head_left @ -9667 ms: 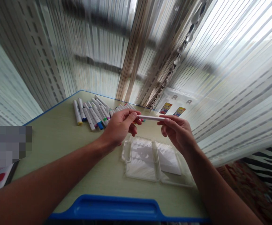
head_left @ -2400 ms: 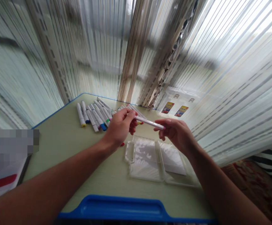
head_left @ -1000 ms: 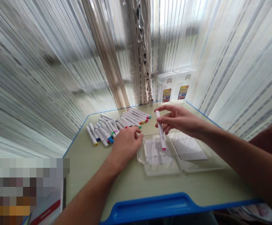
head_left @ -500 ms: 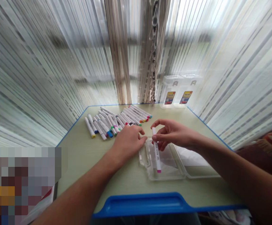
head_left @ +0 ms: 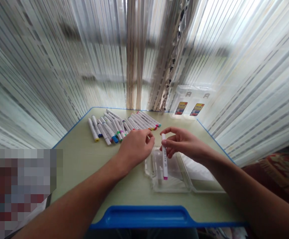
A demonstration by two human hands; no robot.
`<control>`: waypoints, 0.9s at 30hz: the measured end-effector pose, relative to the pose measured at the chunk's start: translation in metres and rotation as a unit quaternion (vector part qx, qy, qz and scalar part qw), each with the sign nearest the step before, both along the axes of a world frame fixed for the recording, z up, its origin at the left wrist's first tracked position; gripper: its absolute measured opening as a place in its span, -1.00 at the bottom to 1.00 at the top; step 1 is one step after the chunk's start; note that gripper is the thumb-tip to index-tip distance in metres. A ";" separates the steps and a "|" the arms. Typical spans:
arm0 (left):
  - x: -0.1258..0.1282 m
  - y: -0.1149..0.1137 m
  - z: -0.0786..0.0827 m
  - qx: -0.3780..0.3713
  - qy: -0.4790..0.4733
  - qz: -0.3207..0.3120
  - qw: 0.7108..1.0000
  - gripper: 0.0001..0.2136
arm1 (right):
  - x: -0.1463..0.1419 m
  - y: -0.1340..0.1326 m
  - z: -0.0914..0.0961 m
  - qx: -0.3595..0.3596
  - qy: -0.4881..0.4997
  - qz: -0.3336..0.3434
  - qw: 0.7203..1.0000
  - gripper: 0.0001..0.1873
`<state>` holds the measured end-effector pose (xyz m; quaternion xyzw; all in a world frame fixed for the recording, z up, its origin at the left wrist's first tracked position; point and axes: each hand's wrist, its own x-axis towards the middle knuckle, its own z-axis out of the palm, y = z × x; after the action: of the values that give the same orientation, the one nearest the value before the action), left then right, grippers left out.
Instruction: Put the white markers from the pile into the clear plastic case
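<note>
My right hand (head_left: 181, 142) pinches a white marker (head_left: 164, 162) near its upper end, thumb on one side and fingers on the other. The marker's magenta end points down toward me, over an opened clear plastic case (head_left: 156, 190). To the left, my left hand (head_left: 137, 146) hovers with loosely curled fingers, a small gap between thumb and forefinger, and no visible object in it. Behind it lies a spread of white markers (head_left: 114, 124) with coloured ends, some partly hidden by that hand. My right forearm covers part of the case.
Two clear plastic cases (head_left: 180, 94) with yellow labels stand at the far right edge of the table. The pale tabletop (head_left: 84, 172) has a blue rim and a blue tray-like groove (head_left: 144, 217) in front. Striped string curtains (head_left: 97, 49) hang behind.
The view has tilted slightly. My right hand keeps the marker over the case, and the left hand has drawn its thumb and forefinger closer together.
</note>
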<state>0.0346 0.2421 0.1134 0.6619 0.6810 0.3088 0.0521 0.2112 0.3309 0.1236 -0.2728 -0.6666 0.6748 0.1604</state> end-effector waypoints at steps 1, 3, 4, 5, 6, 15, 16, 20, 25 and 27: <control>0.001 0.000 0.002 0.013 -0.026 -0.006 1.000 -0.79 | 0.000 0.001 0.000 0.011 0.008 -0.003 1.000 -0.47; 0.003 -0.001 0.006 0.031 -0.094 -0.028 0.995 -0.77 | 0.001 0.002 0.001 0.043 0.029 -0.012 0.999 -0.47; 0.004 -0.001 0.008 0.035 -0.133 -0.044 0.990 -0.76 | 0.001 0.003 0.001 0.061 0.042 -0.017 0.997 -0.48; 0.005 -0.002 0.010 0.036 -0.171 -0.063 0.983 -0.75 | 0.002 0.003 0.002 0.078 0.057 -0.021 0.995 -0.49; 0.005 -0.002 0.011 0.036 -0.207 -0.081 0.974 -0.74 | 0.002 0.002 0.002 0.092 0.072 -0.022 0.993 -0.49; 0.010 -0.008 0.014 0.045 -0.342 -0.170 0.923 -0.77 | 0.007 -0.018 0.015 0.198 0.120 -0.006 0.973 -0.56; 0.011 -0.009 0.015 0.065 -0.335 -0.175 0.924 -0.78 | 0.008 -0.019 0.016 0.221 0.123 -0.008 0.967 -0.55; 0.014 -0.016 0.016 0.228 -0.228 -0.188 0.928 -0.90 | 0.008 -0.016 0.016 0.336 0.120 -0.004 0.934 -0.61; 0.013 -0.022 0.014 0.388 -0.111 -0.193 0.894 -0.84 | 0.004 -0.011 0.012 0.464 0.070 0.005 0.883 -0.91; 0.013 -0.023 0.016 0.412 -0.092 -0.194 0.885 -0.80 | 0.003 -0.010 0.011 0.483 0.069 -0.001 0.873 -0.91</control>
<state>0.0471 0.2191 0.1291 0.7114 0.3420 0.6051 -0.1038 0.2141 0.3211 0.1348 -0.1152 -0.8964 0.2861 0.3185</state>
